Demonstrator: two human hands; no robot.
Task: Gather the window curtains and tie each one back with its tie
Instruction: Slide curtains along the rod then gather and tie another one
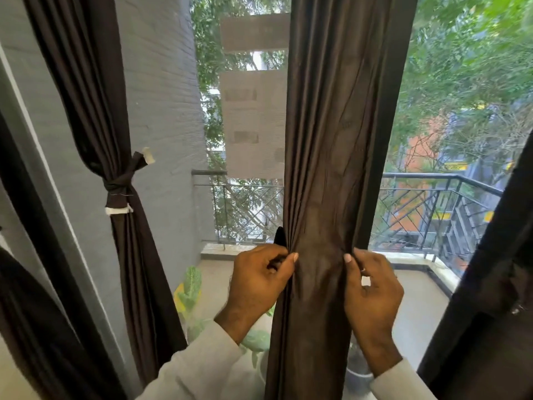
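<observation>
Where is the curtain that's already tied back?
In the head view, the tied curtain hangs at the left, against the grey wall, left of the middle curtain that both hands are gathering.

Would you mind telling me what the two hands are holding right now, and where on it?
Both grip the middle curtain at its gathered waist: left hand on its left edge, also holding a dark tie; right hand on its right edge.

Beyond the glass, a black balcony railing, potted green plants, trees, a grey brick wall.
</observation>
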